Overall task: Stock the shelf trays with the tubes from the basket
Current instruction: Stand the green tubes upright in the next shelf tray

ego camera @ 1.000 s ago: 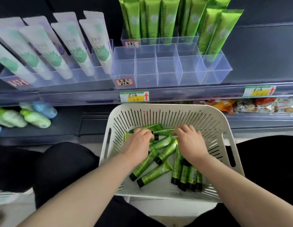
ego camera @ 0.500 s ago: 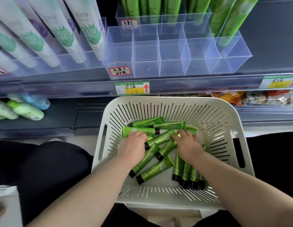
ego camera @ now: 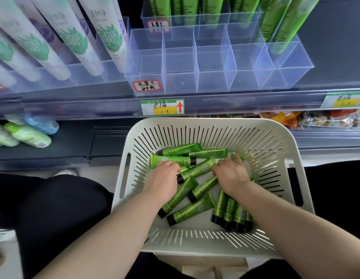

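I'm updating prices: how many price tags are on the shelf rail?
2. The centre price tag sits above the basket; the right price tag is partly cut off by the frame edge.

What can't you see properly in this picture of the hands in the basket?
Head view, left hand and right hand: fingertips curl down among the green tubes, so what they hold is hidden.
Tall tubes in the clear tray: tops cut off by the top edge.
Price label: writing too small to read.

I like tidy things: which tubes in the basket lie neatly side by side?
The bunch of tubes in the near right corner of the basket: parallel, black caps toward the person. The others lie scattered at angles.
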Motion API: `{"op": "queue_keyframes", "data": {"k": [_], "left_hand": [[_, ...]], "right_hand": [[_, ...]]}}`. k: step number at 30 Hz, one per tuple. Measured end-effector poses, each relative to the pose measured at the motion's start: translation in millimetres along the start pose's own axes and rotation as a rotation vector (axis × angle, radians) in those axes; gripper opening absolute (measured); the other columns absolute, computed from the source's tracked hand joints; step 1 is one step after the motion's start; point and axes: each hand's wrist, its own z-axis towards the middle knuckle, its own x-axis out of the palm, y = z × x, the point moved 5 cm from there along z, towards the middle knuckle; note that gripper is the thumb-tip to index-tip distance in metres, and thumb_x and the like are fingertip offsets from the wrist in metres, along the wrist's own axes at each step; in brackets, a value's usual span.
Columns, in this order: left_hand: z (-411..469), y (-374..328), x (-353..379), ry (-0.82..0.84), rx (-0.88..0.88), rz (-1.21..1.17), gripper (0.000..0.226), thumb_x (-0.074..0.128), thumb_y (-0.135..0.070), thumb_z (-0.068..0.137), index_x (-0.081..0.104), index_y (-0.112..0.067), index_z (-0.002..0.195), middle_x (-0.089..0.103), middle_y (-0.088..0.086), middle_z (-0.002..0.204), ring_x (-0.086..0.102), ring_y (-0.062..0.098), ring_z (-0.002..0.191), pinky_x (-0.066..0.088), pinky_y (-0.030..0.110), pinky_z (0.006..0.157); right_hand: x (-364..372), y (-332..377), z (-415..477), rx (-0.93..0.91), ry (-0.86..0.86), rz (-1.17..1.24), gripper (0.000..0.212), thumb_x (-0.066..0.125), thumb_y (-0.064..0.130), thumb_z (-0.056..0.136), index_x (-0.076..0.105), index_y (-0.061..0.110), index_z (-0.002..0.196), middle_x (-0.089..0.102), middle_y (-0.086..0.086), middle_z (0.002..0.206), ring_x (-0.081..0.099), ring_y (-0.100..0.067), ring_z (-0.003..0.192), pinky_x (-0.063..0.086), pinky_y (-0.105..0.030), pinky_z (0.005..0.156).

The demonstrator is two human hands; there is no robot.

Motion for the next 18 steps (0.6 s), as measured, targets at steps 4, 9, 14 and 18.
{"op": "queue_keyframes", "data": {"k": [4, 9, 14, 18], "left_hand": [[0, -1, 2, 0.022, -0.006, 0.01, 0.03, 0.056, -0.01, 0.093, 0.06, -0.021, 0.12, 0.061, -0.006, 0.122, 0.055, 0.011, 0.113, 0.05, 0.029, 0.093], [-1, -5, 12, 0.155, -0.044, 0.043, 0.01, 0.057, -0.01, 0.092, 0.06, -0.015, 0.099, 0.063, -0.001, 0.088, 0.06, 0.014, 0.074, 0.055, 0.034, 0.065], [2, -11, 27, 0.291, -0.108, 0.127, 0.007, 0.053, -0.012, 0.089, 0.047, -0.015, 0.092, 0.049, 0.0, 0.072, 0.048, 0.019, 0.062, 0.038, 0.032, 0.052], [4, -19, 41, 0.387, -0.149, 0.192, 0.02, 0.059, -0.014, 0.09, 0.05, -0.011, 0.108, 0.059, 0.006, 0.089, 0.051, 0.023, 0.073, 0.041, 0.034, 0.059]], "right_hand": [[-22, -5, -11, -0.026, -0.058, 0.138, 0.031, 0.058, 0.008, 0.086, 0.059, 0.028, 0.11, 0.057, 0.003, 0.116, 0.056, -0.022, 0.108, 0.026, -0.043, 0.111], [-43, -7, -31, -0.077, -0.093, 0.324, 0.021, 0.063, 0.025, 0.087, 0.058, 0.029, 0.107, 0.051, 0.009, 0.1, 0.057, -0.017, 0.093, 0.041, -0.027, 0.069], [-53, -15, -48, -0.063, -0.178, 0.408, 0.013, 0.065, 0.023, 0.085, 0.063, 0.026, 0.097, 0.057, 0.007, 0.1, 0.056, -0.017, 0.092, 0.05, -0.033, 0.077], [-50, -20, -55, -0.033, -0.198, 0.437, 0.014, 0.064, 0.023, 0.085, 0.065, 0.026, 0.098, 0.059, 0.007, 0.1, 0.058, -0.017, 0.091, 0.05, -0.033, 0.076]]}}
